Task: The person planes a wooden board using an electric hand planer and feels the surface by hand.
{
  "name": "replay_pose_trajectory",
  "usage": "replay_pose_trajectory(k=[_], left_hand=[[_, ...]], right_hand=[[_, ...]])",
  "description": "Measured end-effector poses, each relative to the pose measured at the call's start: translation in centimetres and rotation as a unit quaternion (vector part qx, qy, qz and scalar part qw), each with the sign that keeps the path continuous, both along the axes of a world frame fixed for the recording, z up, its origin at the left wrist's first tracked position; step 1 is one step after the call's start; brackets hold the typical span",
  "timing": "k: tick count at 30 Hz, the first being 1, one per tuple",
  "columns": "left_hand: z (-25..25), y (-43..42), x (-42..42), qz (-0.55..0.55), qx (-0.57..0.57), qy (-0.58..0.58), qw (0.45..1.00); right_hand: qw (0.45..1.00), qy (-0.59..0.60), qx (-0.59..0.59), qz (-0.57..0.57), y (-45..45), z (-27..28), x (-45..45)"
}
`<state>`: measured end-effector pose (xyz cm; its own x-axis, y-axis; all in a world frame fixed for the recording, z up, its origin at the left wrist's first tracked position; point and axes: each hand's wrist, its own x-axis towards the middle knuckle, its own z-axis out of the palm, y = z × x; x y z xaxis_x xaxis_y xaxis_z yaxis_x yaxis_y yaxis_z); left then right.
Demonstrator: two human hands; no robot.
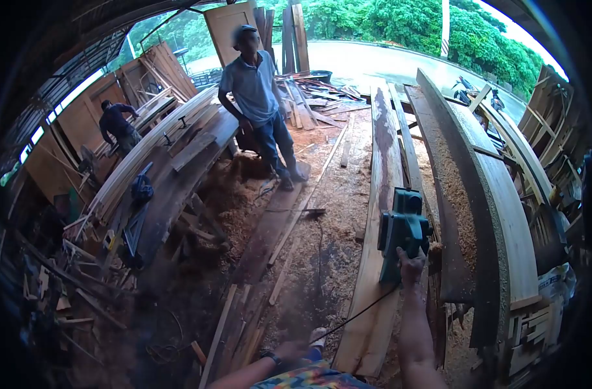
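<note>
A green power planer rests on a long wooden plank right of centre. My right hand is closed around the planer's rear handle, with the forearm reaching up from the bottom edge. From the tool a black cord runs down and left to my left hand, which is low in front of my body, with a dark band at the wrist. The fingers of that hand look closed on the cord, though they are small in view. Wood shavings lie on the board beside the planer.
A person stands beyond the planks, facing this way; another person bends over boards at the left. A long workbench with tools fills the left side. Large boards stand close on the right. Shavings and loose planks cover the floor.
</note>
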<state>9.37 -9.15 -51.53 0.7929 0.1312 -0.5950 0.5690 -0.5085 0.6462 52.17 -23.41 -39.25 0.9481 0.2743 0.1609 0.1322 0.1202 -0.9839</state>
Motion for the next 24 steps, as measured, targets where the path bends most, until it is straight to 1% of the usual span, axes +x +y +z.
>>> replay_pose_trajectory(k=[1, 3, 5, 7, 8, 9, 11, 16, 18, 20, 23, 24], left_hand=[[0.1, -0.6, -0.6, 0.016, 0.006, -0.005, 1.000], [0.0, -1.7, -2.1, 0.049, 0.020, -0.014, 0.998], [-1.4, -2.5, -3.0, 0.060, 0.038, 0.007, 0.997], [-1.4, -3.2, -3.7, 0.073, 0.038, 0.007, 0.997], [-2.1, -3.5, -3.9, 0.067, 0.077, 0.019, 0.995], [-2.5, -3.7, -4.4, 0.081, 0.064, -0.002, 0.995], [-3.3, -3.8, -5.5, 0.112, 0.039, -0.044, 0.992], [-4.9, -3.7, -6.6, 0.115, 0.064, -0.054, 0.990], [-4.4, -3.7, -6.6, 0.107, 0.072, -0.034, 0.991], [-2.8, -4.0, -6.5, 0.123, 0.072, -0.019, 0.990], [-0.9, -4.2, -6.6, 0.121, 0.073, -0.035, 0.989], [-1.1, -4.5, -6.9, 0.131, 0.079, -0.034, 0.988]], right_hand=[[1.000, 0.013, 0.012, 0.001, -0.3, 0.2, -0.7], [1.000, -0.007, 0.005, 0.004, -0.9, 0.3, -1.9], [1.000, -0.020, 0.016, 0.015, -1.1, -0.1, -2.5], [0.999, -0.022, 0.028, 0.016, -1.5, -0.3, -2.9], [0.999, -0.027, 0.036, 0.011, -1.2, -0.8, -2.8], [0.999, -0.031, 0.044, 0.007, -1.2, -0.9, -2.9], [0.999, -0.023, 0.023, 0.009, -1.3, -0.8, -2.9], [0.999, -0.021, 0.025, 0.022, -1.7, -0.7, -3.6], [0.998, -0.031, 0.041, 0.031, -1.8, -1.0, -4.1], [0.999, -0.033, 0.030, 0.030, -2.2, -1.5, -4.0], [0.998, -0.045, 0.016, 0.029, -2.7, -1.8, -3.9], [0.998, -0.051, 0.017, 0.029, -2.8, -1.8, -4.0]])
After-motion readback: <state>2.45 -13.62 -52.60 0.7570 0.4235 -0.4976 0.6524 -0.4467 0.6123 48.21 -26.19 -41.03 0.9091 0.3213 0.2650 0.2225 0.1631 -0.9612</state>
